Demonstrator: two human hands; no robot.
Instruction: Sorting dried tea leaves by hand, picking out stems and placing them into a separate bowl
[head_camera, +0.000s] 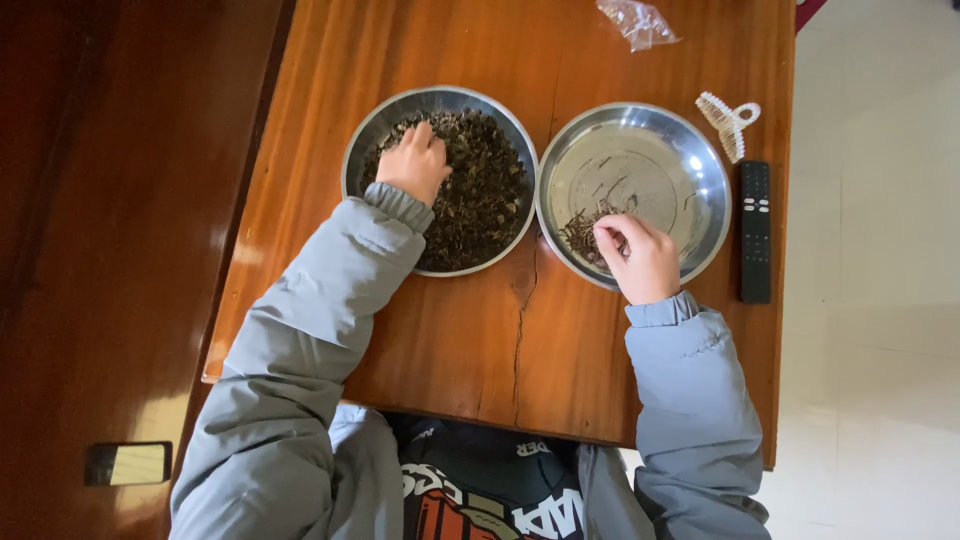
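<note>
On the table (470, 340): left hand (412, 163), fingers curled, digs into the full bowl's (362, 140) leaves (480, 190). Right hand (640, 258) pinches stems (583, 232) over the near-empty bowl (700, 150), keeping them separate.

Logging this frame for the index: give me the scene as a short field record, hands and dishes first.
left hand: left hand rests in the dark dried leaves heaped in the left round steel dish
right hand: right hand pinches at a small pile of thin stems in the right round steel dish
surface: cracked brown wooden table
beside: black remote control, pale claw hair clip, crumpled clear plastic bag
</note>
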